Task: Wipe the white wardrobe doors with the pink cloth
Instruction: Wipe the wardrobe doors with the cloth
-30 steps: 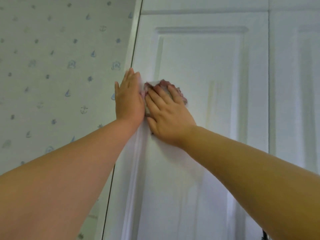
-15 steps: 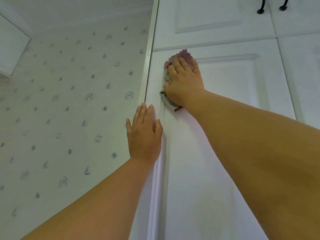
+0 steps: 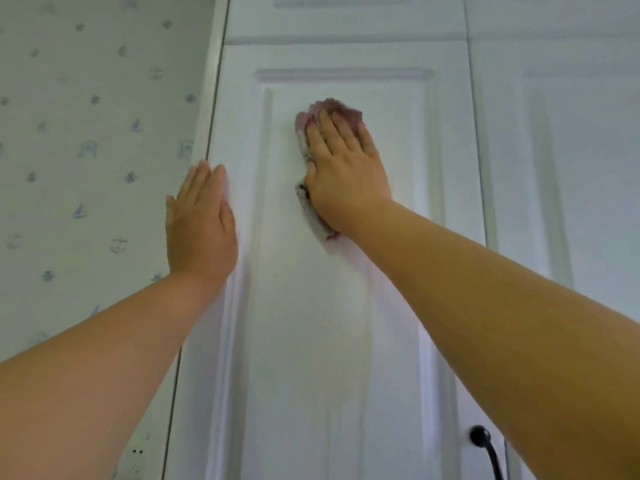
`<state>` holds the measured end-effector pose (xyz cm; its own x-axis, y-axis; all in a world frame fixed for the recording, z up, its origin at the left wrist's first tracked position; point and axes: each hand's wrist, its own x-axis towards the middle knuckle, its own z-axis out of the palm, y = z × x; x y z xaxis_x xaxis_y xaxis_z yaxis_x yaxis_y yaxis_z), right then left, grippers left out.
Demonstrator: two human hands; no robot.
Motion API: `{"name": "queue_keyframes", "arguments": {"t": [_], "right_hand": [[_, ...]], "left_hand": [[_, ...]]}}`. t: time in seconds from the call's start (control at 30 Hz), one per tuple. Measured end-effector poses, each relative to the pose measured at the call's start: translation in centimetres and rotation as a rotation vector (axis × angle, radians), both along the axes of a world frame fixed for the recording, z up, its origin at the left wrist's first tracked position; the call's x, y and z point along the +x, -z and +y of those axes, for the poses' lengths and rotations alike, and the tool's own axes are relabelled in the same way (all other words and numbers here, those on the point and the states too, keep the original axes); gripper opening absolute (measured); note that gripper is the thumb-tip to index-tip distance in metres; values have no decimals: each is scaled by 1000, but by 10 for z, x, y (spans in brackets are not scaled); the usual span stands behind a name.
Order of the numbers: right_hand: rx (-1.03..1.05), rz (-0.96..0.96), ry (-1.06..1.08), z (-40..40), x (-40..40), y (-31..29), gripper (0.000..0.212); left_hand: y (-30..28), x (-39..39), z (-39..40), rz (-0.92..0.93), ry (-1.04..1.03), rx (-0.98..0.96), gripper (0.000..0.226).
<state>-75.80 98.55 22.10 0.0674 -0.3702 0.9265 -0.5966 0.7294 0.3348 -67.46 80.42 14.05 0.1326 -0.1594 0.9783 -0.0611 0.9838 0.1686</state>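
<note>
The right hand (image 3: 346,174) presses the pink cloth (image 3: 330,110) flat against the recessed panel of the white wardrobe door (image 3: 346,306), fingers straight and spread over it; half a second ago it worked the door's top left corner, so the stroke has swept down and inward onto the panel. The left hand (image 3: 201,226) lies open, fingers straight and holding nothing, braced on the door's left stile as before. The upper part looks covered; the lower panel near the black handle (image 3: 485,448) likely remains.

A home bedroom: white panelled wardrobe doors (image 3: 332,306) beside nautical-print wallpaper (image 3: 86,150) with a wall socket (image 3: 136,453).
</note>
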Motion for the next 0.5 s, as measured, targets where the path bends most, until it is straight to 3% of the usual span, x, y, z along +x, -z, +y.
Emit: {"name": "queue_keyframes", "arguments": {"t": [0.13,0.27,0.37,0.5], "right_hand": [[-177,-94,-74,61,-34,20,78],[-346,-238,-66,49,-21,46,86],[-191,-218,-122,9,5,64,81],[114,-59,-144,-16,18,83,68]], "left_hand": [[0,1,9,-50,-61,57,51],[-7,1,23,-128,-56,142,52],[-5,7,27,-193,53,171,51],[4,15,23,-310,-25,127,57]]}}
